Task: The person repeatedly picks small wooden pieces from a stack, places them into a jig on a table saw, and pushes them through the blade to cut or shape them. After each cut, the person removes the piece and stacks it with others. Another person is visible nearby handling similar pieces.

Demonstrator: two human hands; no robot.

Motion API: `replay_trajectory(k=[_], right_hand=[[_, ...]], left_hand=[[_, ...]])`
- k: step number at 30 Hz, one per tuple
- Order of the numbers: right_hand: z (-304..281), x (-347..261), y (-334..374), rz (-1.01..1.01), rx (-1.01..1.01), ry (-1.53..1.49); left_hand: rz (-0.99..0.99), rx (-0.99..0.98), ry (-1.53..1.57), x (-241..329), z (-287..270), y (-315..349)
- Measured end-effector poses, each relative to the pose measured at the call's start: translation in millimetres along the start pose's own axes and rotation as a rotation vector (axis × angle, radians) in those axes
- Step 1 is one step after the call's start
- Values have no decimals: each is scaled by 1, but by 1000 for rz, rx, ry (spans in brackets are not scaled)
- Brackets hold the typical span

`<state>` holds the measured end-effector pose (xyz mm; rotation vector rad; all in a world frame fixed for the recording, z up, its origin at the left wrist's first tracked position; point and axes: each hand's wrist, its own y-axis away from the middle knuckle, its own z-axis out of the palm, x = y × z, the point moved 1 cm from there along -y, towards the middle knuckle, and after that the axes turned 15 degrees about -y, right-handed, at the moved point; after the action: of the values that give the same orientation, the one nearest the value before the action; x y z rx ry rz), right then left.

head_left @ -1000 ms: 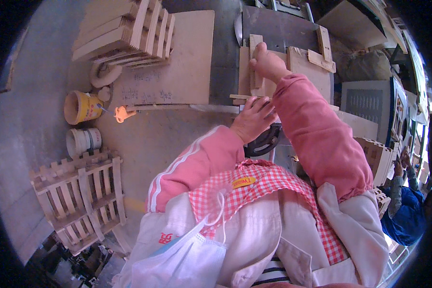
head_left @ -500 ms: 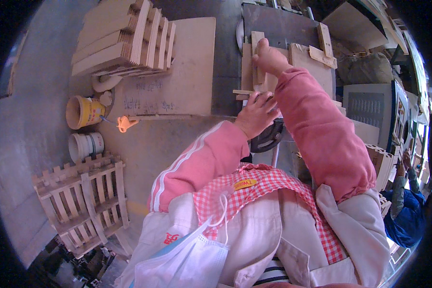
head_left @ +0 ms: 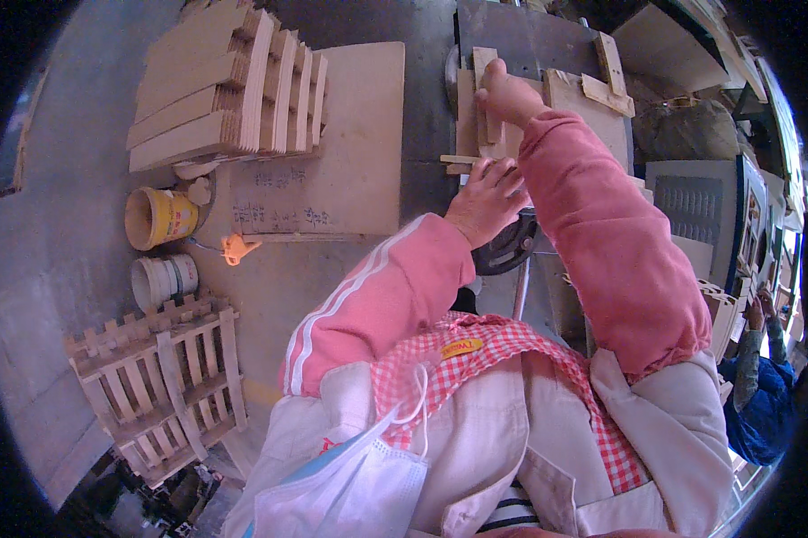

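My right hand (head_left: 509,97) reaches far out over the dark machine table. Its fingers are closed against an upright wooden strip (head_left: 488,130), with the thumb pointing away from me; the fingertips are partly hidden. That strip sits on a flat tan board (head_left: 465,112). Closer to me, my left hand (head_left: 488,202) lies with fingers spread at the board's near end. Beside its fingertips, thin wooden sticks (head_left: 459,160) poke out to the left. A dark handwheel (head_left: 509,247) shows below my left hand.
A stack of tan panels (head_left: 220,85) stands at left on a large sheet (head_left: 359,117). Yellow (head_left: 166,218) and white (head_left: 162,282) buckets and a wooden pallet (head_left: 166,386) are nearer. Right of my hands lie a board (head_left: 570,108) and wooden block (head_left: 610,65). Another person (head_left: 758,394) is at far right.
The view has shifted slightly: the wooden strip, board and handwheel appear a little higher, the sheet and buckets lower. Both hands keep nearly the same places on the wood.
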<state>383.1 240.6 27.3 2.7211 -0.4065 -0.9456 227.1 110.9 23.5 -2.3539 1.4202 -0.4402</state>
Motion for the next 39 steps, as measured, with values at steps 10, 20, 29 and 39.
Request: replay_trajectory(k=[10,20,29,39], right_hand=[[-13,-6,-22,38,-5,13],[-20,-5,-44,21,11,-7],[-21,0,-61,25,3,-33],[-10,-6,-31,38,44,15]], left_hand=[[-8,33,-21,-16,6,-21],[-6,-3,-22,-31,10,-36],[-32,-89,-52,-38,16,-44],[-51,-119,-50,-17,8,-25]])
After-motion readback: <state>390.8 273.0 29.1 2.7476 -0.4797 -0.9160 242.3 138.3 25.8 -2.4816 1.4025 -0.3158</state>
